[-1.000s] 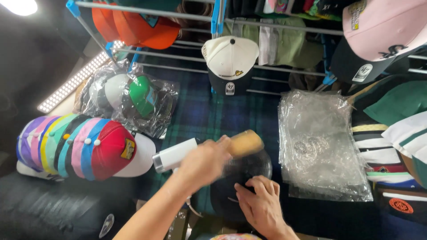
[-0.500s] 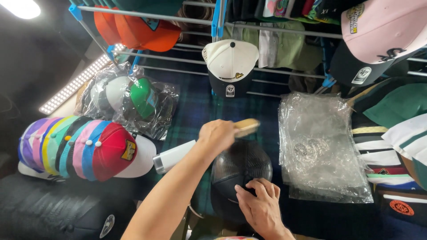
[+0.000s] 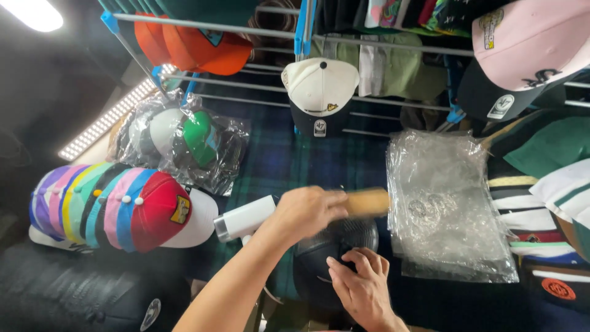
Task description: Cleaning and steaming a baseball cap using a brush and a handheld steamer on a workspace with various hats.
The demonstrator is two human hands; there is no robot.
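Bench (image 3: 295, 160) under dark green plaid cloth, crowded: stacked row of coloured caps (image 3: 110, 206) at left, bagged caps (image 3: 184, 144) behind, pile of clear plastic bags (image 3: 445, 209) at right, more caps hung on wire rack (image 3: 369, 24) above.

Dark cap (image 3: 335, 258) low at centre, just in front of the body, pinned at its near edge by right hand (image 3: 362, 289), fingers curled and pressing on the crown. Left hand (image 3: 307, 212) clenched tight around a white-handled brush (image 3: 362, 203) with wooden head, blurred, held over the cap.

Risks, as judged:
- Plastic bags just beside the brush head; wide sweep likely to snag or scatter the pile.
- Firm pressing liable to dent the crown.
- Right fingertips near brush path; possible knock.
- White handle end (image 3: 243, 218) close to the red cap's peak; possible nudge.
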